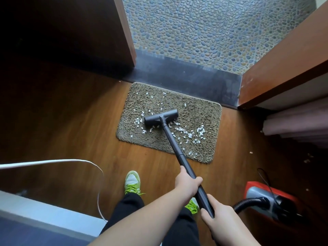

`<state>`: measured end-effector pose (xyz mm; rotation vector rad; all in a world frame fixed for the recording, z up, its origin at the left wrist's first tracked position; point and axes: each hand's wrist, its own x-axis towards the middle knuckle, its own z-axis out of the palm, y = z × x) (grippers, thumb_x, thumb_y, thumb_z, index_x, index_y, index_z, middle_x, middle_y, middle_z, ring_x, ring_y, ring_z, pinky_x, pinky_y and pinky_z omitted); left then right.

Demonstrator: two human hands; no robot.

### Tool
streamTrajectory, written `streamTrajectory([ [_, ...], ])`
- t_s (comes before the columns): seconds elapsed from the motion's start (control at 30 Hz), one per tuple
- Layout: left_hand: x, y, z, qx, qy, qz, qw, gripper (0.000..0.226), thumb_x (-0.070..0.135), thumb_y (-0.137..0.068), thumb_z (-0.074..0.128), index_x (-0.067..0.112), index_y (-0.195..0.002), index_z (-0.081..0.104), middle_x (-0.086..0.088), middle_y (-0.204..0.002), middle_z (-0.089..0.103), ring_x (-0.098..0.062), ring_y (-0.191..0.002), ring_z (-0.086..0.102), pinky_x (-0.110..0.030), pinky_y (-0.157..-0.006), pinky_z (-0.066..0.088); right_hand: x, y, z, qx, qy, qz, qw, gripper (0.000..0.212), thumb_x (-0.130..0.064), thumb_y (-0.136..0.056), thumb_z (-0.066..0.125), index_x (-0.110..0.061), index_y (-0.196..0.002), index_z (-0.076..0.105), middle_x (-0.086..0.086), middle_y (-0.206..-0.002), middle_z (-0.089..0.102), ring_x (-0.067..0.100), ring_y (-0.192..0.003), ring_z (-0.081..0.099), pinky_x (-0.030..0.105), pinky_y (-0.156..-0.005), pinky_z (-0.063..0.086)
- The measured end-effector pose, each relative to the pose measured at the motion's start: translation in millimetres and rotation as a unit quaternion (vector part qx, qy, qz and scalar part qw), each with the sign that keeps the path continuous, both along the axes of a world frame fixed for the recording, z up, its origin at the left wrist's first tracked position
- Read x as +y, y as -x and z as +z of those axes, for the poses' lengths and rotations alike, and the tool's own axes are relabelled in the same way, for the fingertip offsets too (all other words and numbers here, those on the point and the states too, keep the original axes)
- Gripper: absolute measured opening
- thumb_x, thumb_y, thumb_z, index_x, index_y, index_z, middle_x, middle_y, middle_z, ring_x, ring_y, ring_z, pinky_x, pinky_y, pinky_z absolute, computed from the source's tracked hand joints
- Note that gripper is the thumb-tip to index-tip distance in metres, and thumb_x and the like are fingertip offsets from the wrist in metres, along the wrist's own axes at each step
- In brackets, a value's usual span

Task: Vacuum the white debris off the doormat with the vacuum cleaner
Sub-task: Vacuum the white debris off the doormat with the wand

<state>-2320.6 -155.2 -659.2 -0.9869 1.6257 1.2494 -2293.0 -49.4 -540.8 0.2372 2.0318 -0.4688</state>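
Lying across the near left of the wooden floor (62,121), a white cable (74,161) curves from the left edge and drops down beside a pale grey ledge (35,210). Right of it stands a green sneaker (132,182) below a black trouser leg (127,208). Farther off, near the middle, the doormat (142,96) lies on the floor just in front of a dark threshold (186,75), with pebble-patterned tiles (204,29) beyond. White debris (192,134) is scattered over the mat, thickest along its near half and toward its near right corner, with a few bits at its far side. The dark vacuum head (160,117) rests flat on the mat a little left of its centre, debris touching its left end and near edge. From it the black vacuum tube (174,148) slants toward the near right. The left hand (187,183) has its grip clamped around the tube, fingers curled over it. Just nearer and to the right, the right hand (215,215) also wraps the tube's lower end, its grip closed on it. At the right, a ribbed black hose (248,203) runs into the red and grey vacuum cleaner (262,192) standing on the floor. A brown door (284,68) stands at the far right, and a few stray white bits (308,159) lie on the floor there.
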Motion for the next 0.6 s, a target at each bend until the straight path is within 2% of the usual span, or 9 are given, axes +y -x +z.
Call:
streamTrajectory([
  [0.1, -10.7, 9.6, -2.1, 0.013, 0.005, 0.018, 1.000, 0.083, 0.033, -0.078, 0.064, 0.022, -0.151, 0.026, -0.006, -0.113, 0.062, -0.025, -0.094, 0.066, -0.041, -0.084, 0.059, -10.0, 9.0, -3.5, 0.013, 0.022, 0.023, 0.999, 0.036, -0.039, -0.097, 0.046, -0.033, -0.132, 0.045, -0.002, -0.098, 0.063, 0.014, -0.080, 0.057, 0.022, -0.069, 0.044],
  [0.17, -21.6, 19.2, -4.0, 0.025, 0.010, 0.028, 0.999, 0.072, 0.032, -0.078, 0.066, 0.020, -0.141, 0.035, -0.007, -0.107, 0.063, -0.027, -0.090, 0.067, -0.043, -0.079, 0.060, -19.7, 17.7, -7.8, 0.026, 0.026, 0.035, 0.999, 0.029, -0.036, -0.097, 0.046, -0.030, -0.124, 0.049, -0.001, -0.096, 0.063, 0.015, -0.076, 0.055, 0.024, -0.065, 0.042],
  [0.23, -34.4, 30.0, -6.5, 0.036, 0.021, 0.031, 0.999, 0.058, 0.031, -0.080, 0.067, 0.018, -0.131, 0.042, -0.008, -0.104, 0.063, -0.028, -0.088, 0.067, -0.042, -0.074, 0.061, -30.5, 27.8, -13.3, 0.035, 0.026, 0.039, 0.998, 0.024, -0.036, -0.096, 0.046, -0.029, -0.118, 0.051, -0.002, -0.089, 0.063, 0.015, -0.070, 0.054, 0.022, -0.056, 0.040],
  [0.3, -48.2, 41.4, -11.5, 0.047, 0.024, 0.042, 0.998, 0.054, 0.030, -0.081, 0.067, 0.015, -0.128, 0.044, -0.010, -0.104, 0.062, -0.028, -0.087, 0.066, -0.038, -0.068, 0.061, -43.0, 39.3, -18.5, 0.042, 0.026, 0.040, 0.998, 0.020, -0.036, -0.095, 0.046, -0.028, -0.112, 0.052, -0.003, -0.084, 0.062, 0.015, -0.067, 0.054, 0.020, -0.052, 0.038],
  [0.4, -68.7, 60.4, -19.4, 0.063, 0.035, 0.048, 0.996, 0.042, 0.027, -0.083, 0.067, 0.013, -0.118, 0.048, -0.010, -0.103, 0.061, -0.026, -0.085, 0.064, -0.034, -0.062, 0.058, -63.8, 58.7, -26.2, 0.050, 0.026, 0.047, 0.997, 0.018, -0.035, -0.094, 0.046, -0.026, -0.108, 0.052, -0.001, -0.084, 0.062, 0.017, -0.067, 0.055, 0.027, -0.054, 0.040],
  [0.53, -92.8, 86.1, -31.1, 0.072, 0.030, 0.082, 0.994, 0.037, 0.025, -0.081, 0.070, 0.012, -0.109, 0.049, -0.013, -0.102, 0.061, -0.029, -0.088, 0.065, -0.042, -0.071, 0.061, -90.4, 84.2, -38.3, 0.055, 0.016, 0.064, 0.996, 0.018, -0.035, -0.092, 0.046, -0.020, -0.101, 0.051, 0.004, -0.091, 0.062, 0.025, -0.078, 0.058, 0.031, -0.065, 0.045],
  [0.6, -104.1, 98.8, -34.7, 0.075, 0.027, 0.095, 0.992, 0.035, 0.021, -0.082, 0.069, 0.010, -0.109, 0.050, -0.014, -0.102, 0.060, -0.029, -0.084, 0.064, -0.038, -0.068, 0.060, -102.0, 97.1, -42.9, 0.058, 0.020, 0.066, 0.996, 0.016, -0.034, -0.092, 0.046, -0.019, -0.096, 0.049, 0.004, -0.088, 0.061, 0.026, -0.077, 0.058, 0.031, -0.066, 0.046],
])
